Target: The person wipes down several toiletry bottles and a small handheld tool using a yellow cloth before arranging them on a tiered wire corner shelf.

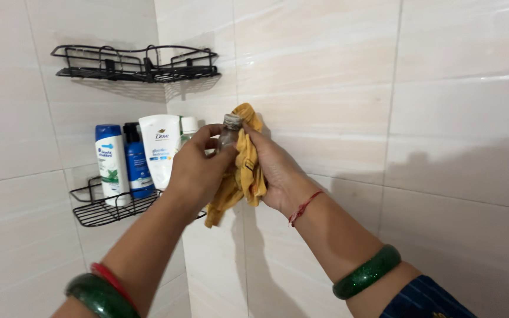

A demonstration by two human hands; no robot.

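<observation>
My left hand (pixel 195 168) grips a small clear glass bottle (pixel 228 131) with no cap, held upright in front of the tiled corner. My right hand (pixel 279 171) presses a yellow cloth (pixel 244 176) around the bottle's right side, the cloth hanging down below both hands. Each wrist wears a green bangle; the right one also has a red thread.
A black wire corner shelf (pixel 98 213) on the left wall holds a white-and-blue bottle (pixel 110 162), a dark blue pump bottle (pixel 136 165), a white tube (pixel 160 150) and another small white-capped bottle (pixel 188 126). Above it hangs a second black wire shelf (pixel 136 63). Cream tiles cover both walls.
</observation>
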